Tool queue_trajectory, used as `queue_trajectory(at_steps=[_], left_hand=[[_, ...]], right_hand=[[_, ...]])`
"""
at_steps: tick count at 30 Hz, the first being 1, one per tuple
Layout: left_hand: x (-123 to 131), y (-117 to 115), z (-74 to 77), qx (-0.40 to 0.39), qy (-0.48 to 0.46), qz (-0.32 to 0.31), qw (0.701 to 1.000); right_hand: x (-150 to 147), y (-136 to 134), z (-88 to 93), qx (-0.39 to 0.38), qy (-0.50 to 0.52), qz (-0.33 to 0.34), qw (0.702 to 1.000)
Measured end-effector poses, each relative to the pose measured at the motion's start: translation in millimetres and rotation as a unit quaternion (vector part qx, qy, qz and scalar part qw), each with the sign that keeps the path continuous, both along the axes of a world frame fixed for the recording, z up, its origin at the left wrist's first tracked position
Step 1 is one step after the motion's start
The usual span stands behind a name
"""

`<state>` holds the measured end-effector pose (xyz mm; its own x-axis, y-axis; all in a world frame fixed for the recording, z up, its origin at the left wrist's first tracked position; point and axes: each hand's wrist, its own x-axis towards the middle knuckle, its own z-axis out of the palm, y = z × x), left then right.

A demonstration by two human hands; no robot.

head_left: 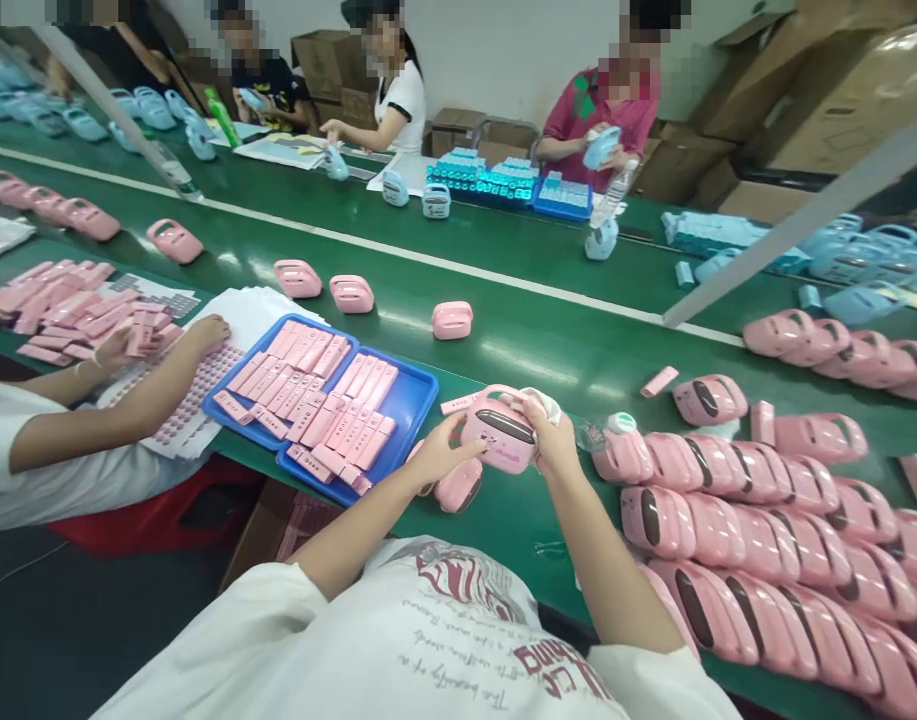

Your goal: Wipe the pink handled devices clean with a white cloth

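Observation:
Between my hands is a pink plastic casing (501, 437) with a carrying handle and a dark oval window, its front turned up toward me. My left hand (444, 450) grips its left side, thumb on the front. A white cloth (546, 404) is bunched in my right hand (549, 432), which holds the casing's right side; those fingers are partly hidden. Under my left wrist another pink casing (458, 487) lies on the green table. A pink bar-shaped part (458, 403) rests just behind the held casing.
Blue trays (420, 400) of pink bars stand at my left, beside a co-worker's arm (150, 385). Rows of pink casings (728, 530) fill the right. More casings (452, 320) sit on the green belt (533, 345). Across it, people handle blue casings (602, 148). A slanted post (795, 230) rises at right.

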<state>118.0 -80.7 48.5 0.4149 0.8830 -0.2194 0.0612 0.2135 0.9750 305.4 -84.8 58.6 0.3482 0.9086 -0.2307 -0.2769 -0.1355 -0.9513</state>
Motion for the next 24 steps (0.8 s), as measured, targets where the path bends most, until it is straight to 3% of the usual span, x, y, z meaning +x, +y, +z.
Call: queue_trajectory(at_steps=[2,5,9,13,19,21,24], left_hand=[[-18,18,-11.0,0.064,0.13,0.04,0.989],[-55,46,-28.2,0.104,0.293,0.144,0.94],[-92,70,-46.4,0.086,0.324,0.22,0.916],[-97,83,-62.9,0.06,0.358,0.241,0.9],[-91,102,-82.0,-0.027,0.417,0.21,0.884],[-93,103,-78.5,-0.042,0.407,0.2,0.89],[-93,95,-59.8,-0.041,0.356,0.19,0.914]], right_hand=[[8,25,-15.4,-0.011,-0.105,-0.04,0.994],[27,71,-41.8,-0.053,-0.207,-0.091,0.973],[59,133,-73.0,-0.091,-0.251,-0.138,0.954],[79,173,-94.7,-0.094,-0.291,-0.188,0.933],[86,183,-107.4,-0.099,-0.317,-0.197,0.923],[86,175,-104.9,-0.106,-0.311,-0.215,0.92],[75,155,-93.7,-0.102,-0.295,-0.257,0.915]])
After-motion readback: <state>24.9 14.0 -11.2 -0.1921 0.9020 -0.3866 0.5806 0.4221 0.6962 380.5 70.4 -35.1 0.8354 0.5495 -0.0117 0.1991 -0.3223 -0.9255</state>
